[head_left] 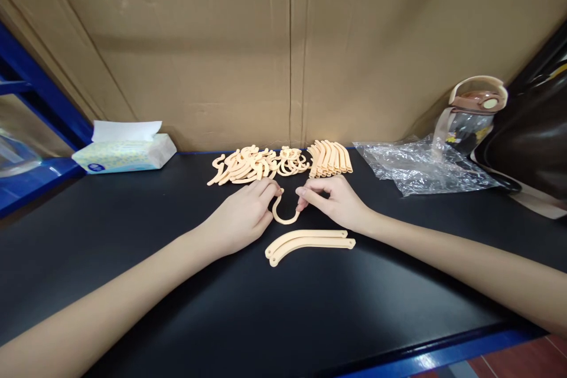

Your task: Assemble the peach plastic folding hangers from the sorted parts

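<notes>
Between my hands is a cream-coloured plastic hook (286, 221), its U-shaped bend facing me. My left hand (248, 212) pinches its left end, and my right hand (332, 199) pinches the right end with thumb and fingers. What the fingertips cover cannot be seen. Just in front, two long curved cream strips (305, 241) with holes at their ends lie side by side on the black tabletop (283, 319). Behind my hands are a loose heap of cream hooks (245, 164), a smaller cluster of curved pieces (292, 160) and a neat stack of curved strips (331, 158).
A tissue pack (126, 153) lies at the back left, near a blue metal frame (48, 94). Crumpled clear plastic (420, 165), a drink bottle (472, 118) and a dark bag (531, 136) occupy the right side. A cardboard wall (221, 71) closes off the back.
</notes>
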Demonstrator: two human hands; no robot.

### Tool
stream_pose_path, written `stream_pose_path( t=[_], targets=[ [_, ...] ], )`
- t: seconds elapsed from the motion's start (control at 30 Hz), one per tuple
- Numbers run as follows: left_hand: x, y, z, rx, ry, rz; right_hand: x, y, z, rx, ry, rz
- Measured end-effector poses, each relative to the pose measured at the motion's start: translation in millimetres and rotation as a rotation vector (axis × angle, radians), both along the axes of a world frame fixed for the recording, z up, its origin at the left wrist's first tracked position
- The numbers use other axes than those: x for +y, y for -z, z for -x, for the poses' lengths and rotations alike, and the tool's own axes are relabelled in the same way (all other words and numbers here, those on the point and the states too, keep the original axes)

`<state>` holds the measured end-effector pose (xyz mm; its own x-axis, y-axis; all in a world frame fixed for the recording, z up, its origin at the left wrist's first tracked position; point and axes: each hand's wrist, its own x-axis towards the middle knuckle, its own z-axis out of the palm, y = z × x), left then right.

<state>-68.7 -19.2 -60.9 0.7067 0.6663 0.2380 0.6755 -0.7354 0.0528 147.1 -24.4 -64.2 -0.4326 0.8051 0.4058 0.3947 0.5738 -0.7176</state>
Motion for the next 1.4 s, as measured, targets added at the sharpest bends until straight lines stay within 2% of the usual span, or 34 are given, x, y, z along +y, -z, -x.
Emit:
stream_pose_path(
  t=[0.6,0.77,1.17,1.4],
  targets=[
    [-0.4,-1.8,-1.6,0.018,-0.005,-0.013,2.6,2.4,-0.4,0.011,-0.033,0.029],
    [-0.5,-3.3,-2.4,0.075,-0.007,-0.056,2.2,2.2,-0.4,0.052,-0.011,0.023],
    [-1.0,-7.1,-3.3,0.172,-0.023,-0.243,7.5,7.1,-1.4,0.186,-0.058,0.177],
    [-0.4,-5.7,-1.1,0.137,-0.063,-0.212,6.8,6.2,-1.4,0.168,-0.070,0.204]
  ],
)
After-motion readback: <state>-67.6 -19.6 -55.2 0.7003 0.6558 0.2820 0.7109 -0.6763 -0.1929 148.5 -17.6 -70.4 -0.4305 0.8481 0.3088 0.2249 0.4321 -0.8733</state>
